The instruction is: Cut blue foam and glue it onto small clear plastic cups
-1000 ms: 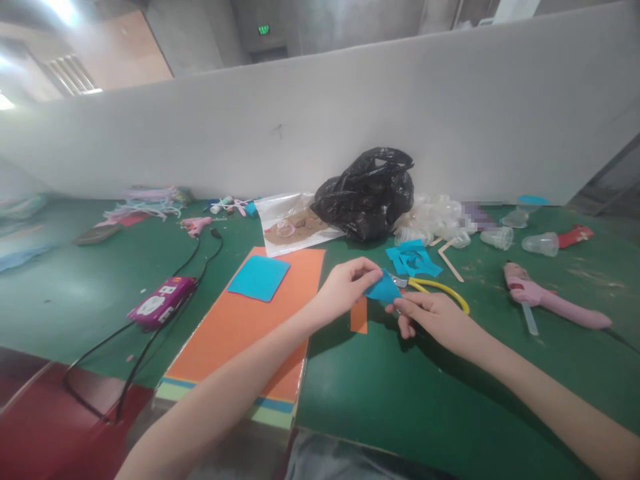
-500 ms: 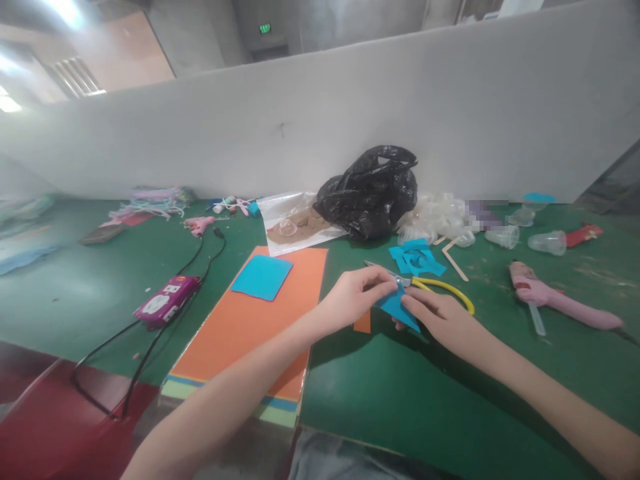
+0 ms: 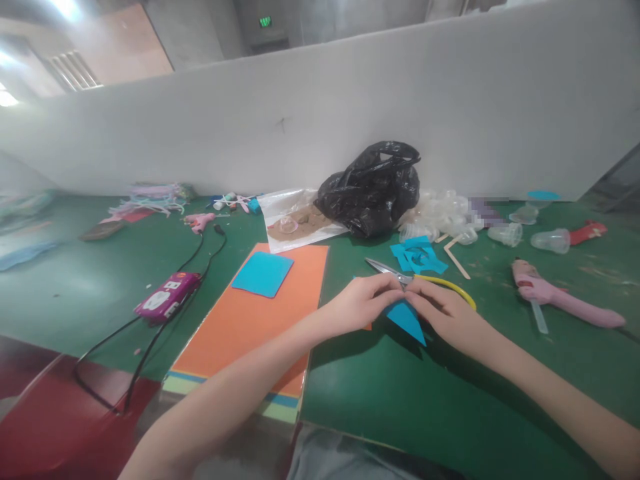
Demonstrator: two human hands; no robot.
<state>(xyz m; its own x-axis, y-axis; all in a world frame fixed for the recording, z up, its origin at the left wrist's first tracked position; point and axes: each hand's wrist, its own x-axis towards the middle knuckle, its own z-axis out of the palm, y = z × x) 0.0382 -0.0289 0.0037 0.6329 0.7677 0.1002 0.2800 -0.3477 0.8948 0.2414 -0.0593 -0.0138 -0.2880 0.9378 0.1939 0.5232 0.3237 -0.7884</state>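
- Green table point(image 3: 360, 400): it lies under everything being handled; the near edge is partly covered by the forearms and clothing.
- Left forearm point(image 3: 240, 388) and right forearm point(image 3: 550, 387): they reach in from the lower corners and converge; the right one is cut off by the frame.
- Orange sheet point(image 3: 235, 327): it lies on a stack left of the hands, partly covered by the left forearm.
- Left hand point(image 3: 367, 303) and right hand point(image 3: 440, 307): held over the table, fingers bent, fingertips meeting. Each pinches the blue piece between thumb and fingers; a second ago they held it at separate places, well apart. The fingers beneath are out of sight.
- Yellow-handled scissors point(image 3: 407, 279): just beyond the fingertips, with more of the blades showing than half a second ago; the right hand hides part of the handles.
- Blue piece point(image 3: 406, 321): below the joined fingertips, its narrow point angled down towards the right hand's side. Its upper edge is covered, so any fold there is hard to make out.
- Orange strip point(image 3: 369, 327): now mostly behind the left hand; more of it showed earlier.
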